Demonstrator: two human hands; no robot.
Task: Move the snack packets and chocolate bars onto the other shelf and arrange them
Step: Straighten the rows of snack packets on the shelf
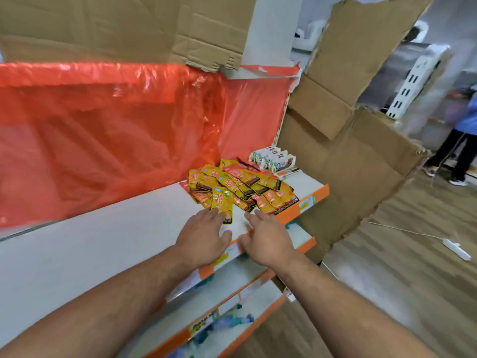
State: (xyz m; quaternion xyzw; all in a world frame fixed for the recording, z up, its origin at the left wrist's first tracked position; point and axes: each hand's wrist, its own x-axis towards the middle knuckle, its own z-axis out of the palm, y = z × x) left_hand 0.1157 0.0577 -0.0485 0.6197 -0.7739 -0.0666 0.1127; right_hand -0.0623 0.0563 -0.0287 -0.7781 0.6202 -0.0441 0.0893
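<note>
Snack packets lie in a loose, overlapping heap near the right end of a white shelf. They are small and flat, yellow and red, each with a dark band along one edge. Their print is red and white but too blurred to read. Just behind the heap, at the back right corner of the same shelf, is a short row of chocolate bars in white and green wrappers. One wrapper shows a looping letter D, and the rest of the name cannot be made out.

The left hand reaches forward with its fingers straight and slightly spread. Its fingertips touch the nearest packet, which sits apart at the front of the heap. The right hand is beside it, also flat and relaxed, with its index finger pointing at the heap. It holds nothing.

The shelf has an orange front edge with pale label strips whose writing is unreadable. Two lower shelves with the same orange edge step out below it. A crinkled red plastic sheet covers the back of the shelving, and flattened cardboard stands above and to the right. The floor is wood-patterned, with a white power strip and its cable lying on it. At the far right stands a person in a blue top and dark trousers.
</note>
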